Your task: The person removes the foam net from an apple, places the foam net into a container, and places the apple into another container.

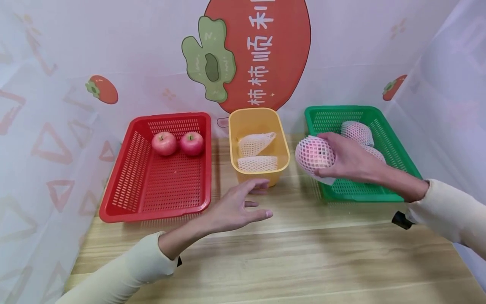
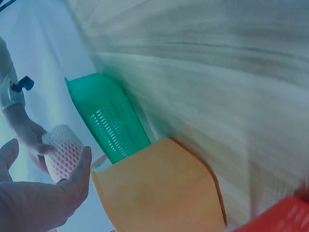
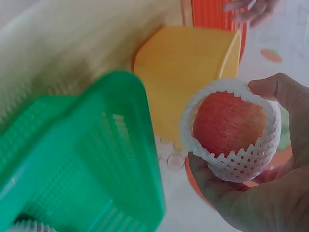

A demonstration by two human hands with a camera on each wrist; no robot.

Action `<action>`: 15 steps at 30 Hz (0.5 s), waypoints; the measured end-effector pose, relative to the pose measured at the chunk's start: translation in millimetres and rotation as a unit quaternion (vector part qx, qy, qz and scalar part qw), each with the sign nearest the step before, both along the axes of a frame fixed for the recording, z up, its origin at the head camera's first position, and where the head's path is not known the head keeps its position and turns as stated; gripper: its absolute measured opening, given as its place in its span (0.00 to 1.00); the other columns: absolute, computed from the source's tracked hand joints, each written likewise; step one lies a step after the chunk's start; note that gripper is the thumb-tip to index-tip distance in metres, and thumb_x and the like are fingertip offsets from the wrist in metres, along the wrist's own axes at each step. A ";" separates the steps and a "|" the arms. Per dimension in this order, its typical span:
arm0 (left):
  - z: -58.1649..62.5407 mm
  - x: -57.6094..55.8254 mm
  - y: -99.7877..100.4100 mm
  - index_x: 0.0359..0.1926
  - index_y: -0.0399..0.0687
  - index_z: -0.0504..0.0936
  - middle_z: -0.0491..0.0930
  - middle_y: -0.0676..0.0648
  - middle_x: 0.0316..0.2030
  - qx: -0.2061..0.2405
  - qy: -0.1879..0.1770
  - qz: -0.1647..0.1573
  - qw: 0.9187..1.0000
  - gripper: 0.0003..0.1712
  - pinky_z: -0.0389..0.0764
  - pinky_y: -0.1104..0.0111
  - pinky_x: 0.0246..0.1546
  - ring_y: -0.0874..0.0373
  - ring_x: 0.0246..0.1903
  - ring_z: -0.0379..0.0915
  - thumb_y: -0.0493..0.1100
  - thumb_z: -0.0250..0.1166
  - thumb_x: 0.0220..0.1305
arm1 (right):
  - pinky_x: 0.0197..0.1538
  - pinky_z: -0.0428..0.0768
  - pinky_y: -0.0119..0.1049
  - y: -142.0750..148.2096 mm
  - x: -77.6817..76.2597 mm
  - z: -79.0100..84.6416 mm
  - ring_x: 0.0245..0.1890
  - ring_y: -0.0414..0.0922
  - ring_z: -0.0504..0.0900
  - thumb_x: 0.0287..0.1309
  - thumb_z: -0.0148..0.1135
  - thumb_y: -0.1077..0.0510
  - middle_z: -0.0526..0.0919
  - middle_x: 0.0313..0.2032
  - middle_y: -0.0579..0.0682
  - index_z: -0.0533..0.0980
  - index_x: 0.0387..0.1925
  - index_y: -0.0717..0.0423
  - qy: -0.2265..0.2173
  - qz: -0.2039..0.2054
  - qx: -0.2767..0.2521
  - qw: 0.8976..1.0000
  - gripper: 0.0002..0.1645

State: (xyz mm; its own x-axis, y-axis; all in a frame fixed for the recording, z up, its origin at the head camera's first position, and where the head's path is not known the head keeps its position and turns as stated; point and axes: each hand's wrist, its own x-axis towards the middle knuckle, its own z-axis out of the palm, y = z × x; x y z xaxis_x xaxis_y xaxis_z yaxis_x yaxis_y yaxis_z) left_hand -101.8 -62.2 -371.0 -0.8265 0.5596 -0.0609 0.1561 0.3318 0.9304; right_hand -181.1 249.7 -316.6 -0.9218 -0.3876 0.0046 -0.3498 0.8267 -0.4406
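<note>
An apple (image 3: 229, 123) in a white foam net sleeve (image 3: 246, 162) is gripped by my right hand (image 1: 351, 158), held at the left edge of the green basket (image 1: 395, 145). The net's open end leaves much of the red skin bare in the right wrist view. More net-wrapped fruit (image 1: 357, 132) lies in that basket, partly behind my arm. My left hand (image 1: 237, 207) hovers in front of the yellow bin (image 1: 259, 177), fingers spread and holding nothing. Inside the bin are two empty foam nets (image 1: 256, 144).
A red basket (image 1: 171, 190) on the left holds two bare apples (image 1: 191, 143) at its back. The three containers stand in a row on a wooden table (image 1: 303, 266). Behind them hangs a printed curtain (image 1: 152, 50).
</note>
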 end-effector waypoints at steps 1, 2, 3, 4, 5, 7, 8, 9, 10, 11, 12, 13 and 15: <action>-1.5 0.2 0.8 0.67 0.57 0.66 0.69 0.57 0.63 0.005 -0.003 0.002 1.000 0.40 0.79 0.66 0.54 0.62 0.60 0.70 0.52 0.74 0.56 | 0.46 0.83 0.49 -1.5 4.2 -0.7 0.46 0.49 0.77 0.38 0.80 0.45 0.77 0.52 0.54 0.64 0.65 0.57 0.001 0.004 0.000 1.000 0.54; -3.1 0.4 1.6 0.67 0.57 0.66 0.70 0.57 0.63 0.009 -0.005 0.003 1.000 0.40 0.79 0.66 0.54 0.61 0.60 0.70 0.52 0.73 0.56 | 0.46 0.83 0.49 -3.0 8.0 -1.6 0.46 0.49 0.77 0.37 0.80 0.46 0.77 0.52 0.53 0.64 0.65 0.57 -0.001 0.010 -0.003 1.000 0.54; -4.6 0.5 2.2 0.67 0.57 0.66 0.70 0.57 0.63 0.013 -0.006 0.004 1.000 0.40 0.79 0.66 0.54 0.60 0.61 0.70 0.51 0.73 0.56 | 0.47 0.83 0.49 -4.4 11.8 -2.6 0.47 0.48 0.77 0.37 0.81 0.46 0.77 0.52 0.52 0.64 0.65 0.56 -0.003 0.015 -0.005 1.000 0.54; -6.5 0.5 3.0 0.67 0.56 0.66 0.70 0.56 0.63 0.016 -0.006 0.005 1.000 0.40 0.79 0.66 0.54 0.59 0.61 0.70 0.51 0.73 0.56 | 0.47 0.82 0.48 -5.8 15.1 -3.9 0.47 0.48 0.77 0.37 0.81 0.46 0.77 0.53 0.51 0.64 0.65 0.56 -0.004 0.022 -0.008 1.000 0.54; -8.3 0.5 3.7 0.67 0.56 0.66 0.70 0.56 0.63 0.018 -0.007 0.007 1.000 0.40 0.79 0.66 0.54 0.59 0.61 0.70 0.50 0.73 0.56 | 0.48 0.82 0.49 -7.1 18.3 -5.2 0.47 0.47 0.76 0.37 0.80 0.46 0.77 0.53 0.51 0.64 0.65 0.55 -0.004 0.030 -0.008 0.999 0.54; -11.8 0.5 5.1 0.67 0.55 0.66 0.70 0.55 0.63 0.025 -0.009 0.007 1.000 0.39 0.79 0.66 0.54 0.56 0.61 0.70 0.49 0.73 0.56 | 0.49 0.81 0.47 -9.8 24.0 -9.0 0.48 0.46 0.76 0.37 0.80 0.48 0.76 0.53 0.49 0.64 0.65 0.55 -0.006 0.049 -0.011 0.999 0.53; -13.6 0.7 5.5 0.67 0.54 0.67 0.70 0.55 0.63 0.027 -0.010 0.009 1.000 0.39 0.79 0.66 0.54 0.55 0.61 0.70 0.49 0.73 0.56 | 0.50 0.81 0.47 -11.1 26.4 -11.3 0.48 0.45 0.75 0.36 0.80 0.48 0.76 0.53 0.48 0.64 0.65 0.55 -0.007 0.060 -0.016 0.998 0.53; -15.5 0.9 5.9 0.67 0.54 0.67 0.70 0.54 0.63 0.030 -0.013 0.011 0.999 0.39 0.79 0.65 0.54 0.54 0.61 0.71 0.49 0.73 0.56 | 0.50 0.80 0.46 -12.4 29.1 -13.8 0.48 0.45 0.75 0.36 0.81 0.49 0.76 0.53 0.48 0.64 0.65 0.54 -0.008 0.070 -0.018 0.997 0.54; -17.6 1.2 6.2 0.67 0.53 0.67 0.70 0.54 0.63 0.032 -0.017 0.012 0.999 0.39 0.79 0.65 0.54 0.53 0.61 0.71 0.49 0.73 0.57 | 0.50 0.80 0.46 -13.6 31.6 -16.7 0.48 0.45 0.75 0.35 0.81 0.49 0.75 0.53 0.47 0.64 0.65 0.54 -0.009 0.082 -0.020 0.996 0.54; -19.7 1.4 6.5 0.67 0.52 0.67 0.70 0.53 0.63 0.035 -0.022 0.012 0.999 0.38 0.79 0.64 0.55 0.52 0.61 0.71 0.48 0.73 0.57 | 0.51 0.79 0.46 -14.7 34.3 -19.6 0.49 0.44 0.75 0.34 0.81 0.50 0.75 0.53 0.47 0.64 0.65 0.54 -0.010 0.093 -0.023 0.995 0.54; -22.1 1.8 6.6 0.66 0.52 0.67 0.71 0.52 0.63 0.038 -0.025 0.013 0.999 0.38 0.78 0.64 0.55 0.51 0.61 0.71 0.48 0.73 0.57 | 0.51 0.79 0.45 -15.9 36.9 -23.1 0.49 0.43 0.75 0.34 0.81 0.50 0.75 0.53 0.46 0.64 0.65 0.54 -0.011 0.102 -0.025 0.994 0.54; -24.7 2.1 6.6 0.66 0.51 0.67 0.71 0.51 0.63 0.039 -0.028 0.013 0.999 0.38 0.78 0.63 0.55 0.51 0.61 0.71 0.48 0.73 0.57 | 0.52 0.79 0.45 -17.2 39.5 -26.4 0.49 0.43 0.75 0.33 0.81 0.51 0.75 0.53 0.46 0.64 0.65 0.54 -0.012 0.112 -0.027 0.993 0.55; -26.2 3.3 7.2 0.66 0.47 0.67 0.71 0.47 0.63 0.045 -0.039 0.016 0.998 0.37 0.78 0.59 0.56 0.48 0.61 0.71 0.45 0.72 0.58 | 0.52 0.79 0.44 -20.0 44.6 -33.2 0.49 0.42 0.75 0.32 0.81 0.50 0.75 0.53 0.45 0.65 0.64 0.54 -0.014 0.126 -0.028 0.991 0.55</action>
